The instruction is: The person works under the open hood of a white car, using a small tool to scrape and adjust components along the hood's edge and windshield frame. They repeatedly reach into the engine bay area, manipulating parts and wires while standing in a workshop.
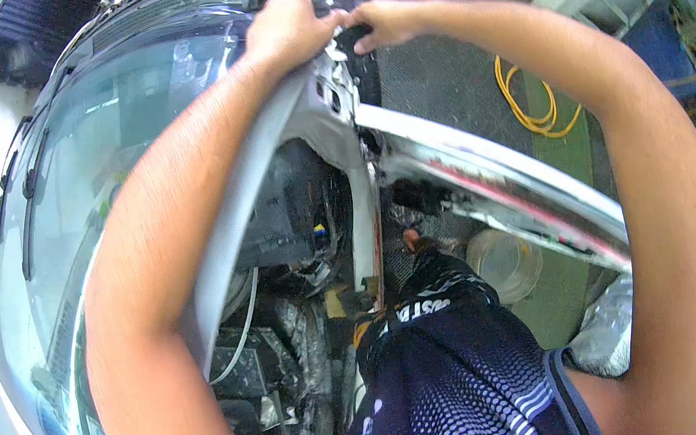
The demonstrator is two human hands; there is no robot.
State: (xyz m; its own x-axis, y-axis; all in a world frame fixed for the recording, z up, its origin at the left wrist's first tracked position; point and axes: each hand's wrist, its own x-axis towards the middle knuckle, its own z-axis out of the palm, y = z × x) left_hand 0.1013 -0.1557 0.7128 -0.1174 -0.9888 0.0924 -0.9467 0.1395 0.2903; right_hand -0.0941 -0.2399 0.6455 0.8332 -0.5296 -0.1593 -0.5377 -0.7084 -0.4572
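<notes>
Both my arms reach forward to the ragged, whitish front edge [336, 54] of a stripped car body, beyond the windscreen pillar. My left hand [288, 28] rests on this edge, its fingers bent over the far side and its thumb toward my right hand. Close beside it, my right hand [383, 22] has curled fingers at a dark part along the edge. The two hands nearly touch. Whatever lies between their fingertips is too small and hidden to make out. Below them, a white car door [482, 142] stands swung out from the body.
The windscreen [125, 134] with its wipers [30, 190] lies left. Through the door opening show bare interior parts and a pale hose [243, 330]. A clear round tub [506, 263] stands beyond the door, a coiled yellow hose [535, 106] on the floor, and clear plastic sheeting [607, 327] at right.
</notes>
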